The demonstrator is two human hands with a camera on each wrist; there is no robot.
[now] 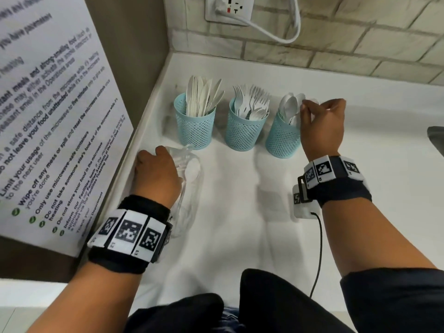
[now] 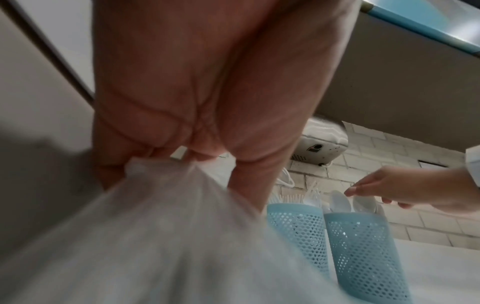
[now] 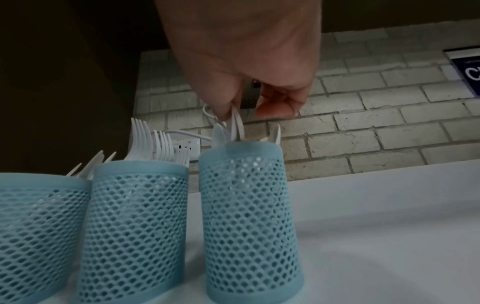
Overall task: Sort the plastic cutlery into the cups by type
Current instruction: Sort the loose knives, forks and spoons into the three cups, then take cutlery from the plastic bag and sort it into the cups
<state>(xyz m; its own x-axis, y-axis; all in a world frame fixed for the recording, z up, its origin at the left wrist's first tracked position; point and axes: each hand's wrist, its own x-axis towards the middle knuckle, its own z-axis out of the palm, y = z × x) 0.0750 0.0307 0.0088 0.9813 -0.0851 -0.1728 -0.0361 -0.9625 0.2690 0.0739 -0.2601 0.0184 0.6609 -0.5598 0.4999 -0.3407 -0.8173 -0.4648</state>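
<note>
Three blue mesh cups stand in a row on the white counter (image 1: 240, 188): the knife cup (image 1: 194, 123) on the left, the fork cup (image 1: 247, 128) in the middle and the spoon cup (image 1: 282, 138) on the right. My right hand (image 1: 304, 109) hovers over the spoon cup (image 3: 246, 205). Its thumb and a finger pinch the tip of a white spoon (image 3: 235, 121) that stands in the cup a little higher than the others. My left hand (image 1: 168, 155) grips the gathered neck of a clear plastic bag (image 1: 189, 174) that lies on the counter. The bag (image 2: 168, 226) holds more white cutlery.
A printed notice (image 1: 48, 116) covers the left wall right beside my left hand. The brick wall behind the cups carries a socket (image 1: 228, 8) with a white cable (image 1: 271, 32). A metal sink edge (image 1: 436, 138) shows at the far right.
</note>
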